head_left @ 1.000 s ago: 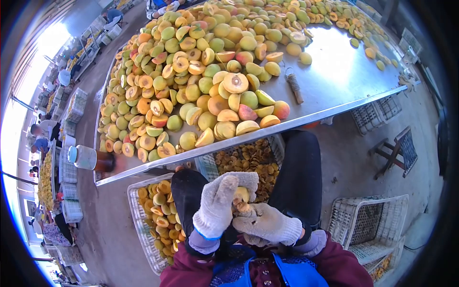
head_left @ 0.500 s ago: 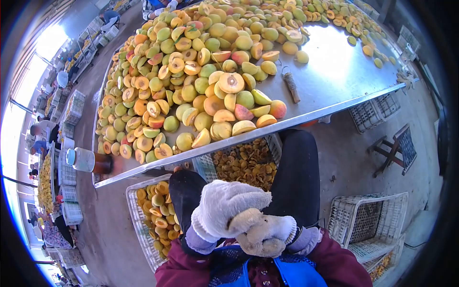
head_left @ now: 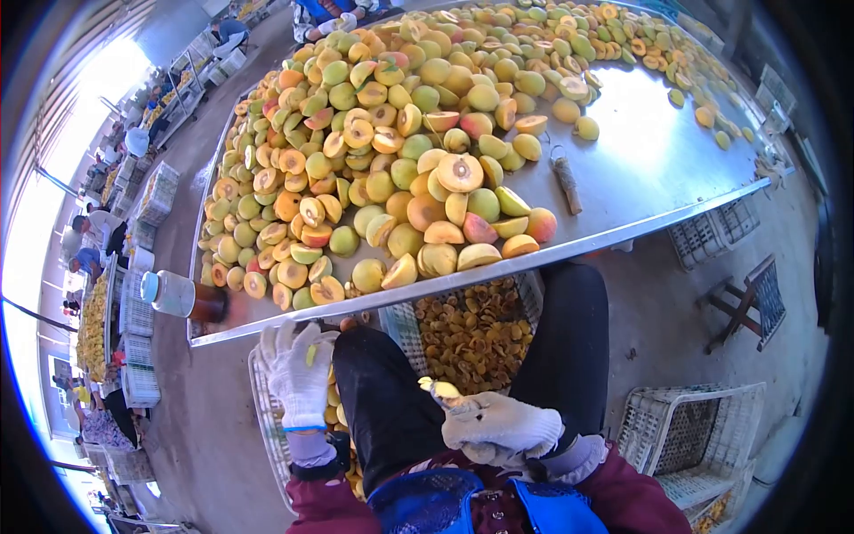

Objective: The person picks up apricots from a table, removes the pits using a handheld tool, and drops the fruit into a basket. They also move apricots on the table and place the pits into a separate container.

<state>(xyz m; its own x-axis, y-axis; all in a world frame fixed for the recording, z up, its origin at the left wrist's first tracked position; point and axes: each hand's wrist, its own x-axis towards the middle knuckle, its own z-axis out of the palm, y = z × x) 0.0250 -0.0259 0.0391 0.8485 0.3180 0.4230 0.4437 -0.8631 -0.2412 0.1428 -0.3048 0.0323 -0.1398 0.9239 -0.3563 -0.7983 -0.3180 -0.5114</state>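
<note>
My left hand (head_left: 298, 374), in a white knit glove with a yellow-green scrap on it, has its fingers spread above a crate of halved peaches (head_left: 334, 408) beside my left leg. My right hand (head_left: 503, 429), in a stained glove, is closed over my lap. A pale yellow piece of fruit (head_left: 438, 389) sticks out past its fingertips; whether a tool is also inside the fist is hidden. Between my knees stands a crate of brownish fruit scraps (head_left: 471, 334). Ahead, a heap of whole-looking and cut yellow-green peaches (head_left: 391, 169) covers much of the metal table (head_left: 614, 191).
A wrapped handle with a wire loop (head_left: 566, 185) lies on the table. A jar of brown liquid (head_left: 185, 297) is at its left corner. Stacked crates (head_left: 685, 436) and a folding stool (head_left: 752, 303) stand right. Another person's gloved hands (head_left: 342, 20) are across the table.
My hands were together over my lap; now the left has moved left over the peach crate and opened. The yellow piece at my right hand now shows. The view has shifted slightly.
</note>
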